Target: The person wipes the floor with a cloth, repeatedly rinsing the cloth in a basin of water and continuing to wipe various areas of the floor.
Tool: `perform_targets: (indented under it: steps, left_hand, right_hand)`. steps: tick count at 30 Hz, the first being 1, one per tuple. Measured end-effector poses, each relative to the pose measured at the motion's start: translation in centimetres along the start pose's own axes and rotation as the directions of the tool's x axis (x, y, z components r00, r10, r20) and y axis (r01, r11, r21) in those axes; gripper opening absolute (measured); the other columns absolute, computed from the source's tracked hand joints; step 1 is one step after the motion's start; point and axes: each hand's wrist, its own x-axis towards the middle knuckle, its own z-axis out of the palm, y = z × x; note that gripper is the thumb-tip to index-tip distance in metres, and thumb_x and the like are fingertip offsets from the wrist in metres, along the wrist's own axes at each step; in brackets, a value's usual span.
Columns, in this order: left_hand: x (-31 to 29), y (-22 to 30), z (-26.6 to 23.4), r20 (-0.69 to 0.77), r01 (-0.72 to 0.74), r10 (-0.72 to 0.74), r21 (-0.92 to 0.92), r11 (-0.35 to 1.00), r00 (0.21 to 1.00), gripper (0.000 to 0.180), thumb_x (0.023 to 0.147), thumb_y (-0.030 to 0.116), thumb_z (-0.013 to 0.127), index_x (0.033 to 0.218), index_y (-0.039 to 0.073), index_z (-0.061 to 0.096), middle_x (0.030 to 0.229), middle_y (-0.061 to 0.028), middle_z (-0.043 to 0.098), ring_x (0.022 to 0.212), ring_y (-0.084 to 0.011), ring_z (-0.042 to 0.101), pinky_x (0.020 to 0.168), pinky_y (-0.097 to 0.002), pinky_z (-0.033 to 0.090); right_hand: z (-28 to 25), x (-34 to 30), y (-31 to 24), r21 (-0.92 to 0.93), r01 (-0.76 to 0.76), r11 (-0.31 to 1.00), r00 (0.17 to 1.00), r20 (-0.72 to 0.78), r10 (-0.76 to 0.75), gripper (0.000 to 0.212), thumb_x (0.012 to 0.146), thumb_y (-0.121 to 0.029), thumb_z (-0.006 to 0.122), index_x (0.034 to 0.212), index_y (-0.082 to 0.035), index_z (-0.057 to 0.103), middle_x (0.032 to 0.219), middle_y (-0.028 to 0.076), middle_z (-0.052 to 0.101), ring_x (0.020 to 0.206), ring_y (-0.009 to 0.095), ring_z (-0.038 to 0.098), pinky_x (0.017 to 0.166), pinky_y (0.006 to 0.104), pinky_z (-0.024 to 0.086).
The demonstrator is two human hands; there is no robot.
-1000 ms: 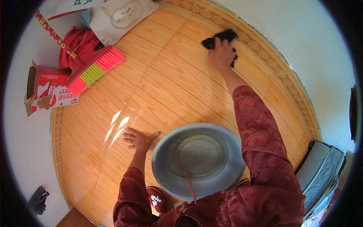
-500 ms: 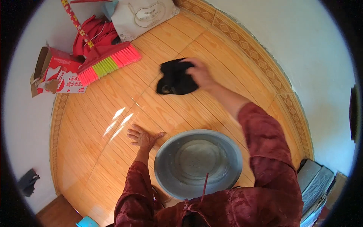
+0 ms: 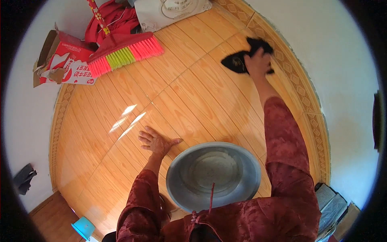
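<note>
A crumpled black cloth (image 3: pixel 235 63) lies on the wood-look floor (image 3: pixel 193 105) at the far right, close to the patterned border. My right hand (image 3: pixel 259 63) presses down on it and grips it, slightly blurred by motion; the arm is stretched well forward. Nearer to me, my left hand (image 3: pixel 158 143) rests flat on the floor with its fingers spread, and it holds nothing. Just to the right of that hand stands a round grey basin (image 3: pixel 174 177), between my arms and in front of my body. Its near rim is hidden by my clothing.
A red broom (image 3: pixel 125 52) with pink and green bristles stands at the far left, beside a torn red-and-white carton (image 3: pixel 74 64) and a white bag (image 3: pixel 173 14). Patterned border tiles (image 3: pixel 290 68) run along the right wall. A blue container (image 3: pixel 84 228) is at the lower left.
My right hand has swept the black cloth to the right and farther away, up to the border. My left hand stays flat on the floor. The view has shifted slightly.
</note>
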Motion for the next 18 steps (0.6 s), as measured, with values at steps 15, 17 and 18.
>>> perform_targets:
  steps: [15,17,18]
  left_hand:
    - [1.3,0.3,1.7,-0.055,0.044,-0.039,0.081,0.996,0.998,0.165,0.044,0.069,0.087,0.148,0.003,-0.022,0.153,-0.033,-0.02,0.144,-0.0466,-0.017,0.11,-0.0686,0.003]
    - [1.1,-0.9,1.3,-0.094,0.102,-0.092,0.103,0.989,0.991,0.166,0.042,0.072,0.086,0.149,0.004,-0.021,0.155,-0.0313,-0.018,0.145,-0.0459,-0.015,0.11,-0.0675,0.004]
    - [0.9,-1.2,1.0,-0.085,0.089,-0.083,0.08,0.993,0.993,0.161,0.048,0.071,0.085,0.149,0.004,-0.02,0.155,-0.0311,-0.016,0.145,-0.0468,-0.013,0.11,-0.0671,0.006]
  right_hand:
    - [9.5,-26.9,-18.9,0.388,0.893,0.227,0.211,0.084,-0.974,0.025,0.076,-0.015,0.059,0.1,-0.016,0.067,0.101,0.01,0.059,0.101,0.03,0.053,0.073,0.0441,0.044]
    - [6.2,-28.1,-20.1,0.731,0.581,0.358,0.295,0.221,-0.929,0.022,0.076,-0.012,0.058,0.096,-0.014,0.067,0.093,0.013,0.062,0.098,0.033,0.06,0.081,0.0438,0.048]
    - [5.7,-27.7,-19.7,0.791,0.475,0.387,0.367,0.222,-0.903,0.023,0.076,-0.013,0.058,0.097,-0.012,0.067,0.094,0.012,0.065,0.098,0.032,0.062,0.082,0.0425,0.049]
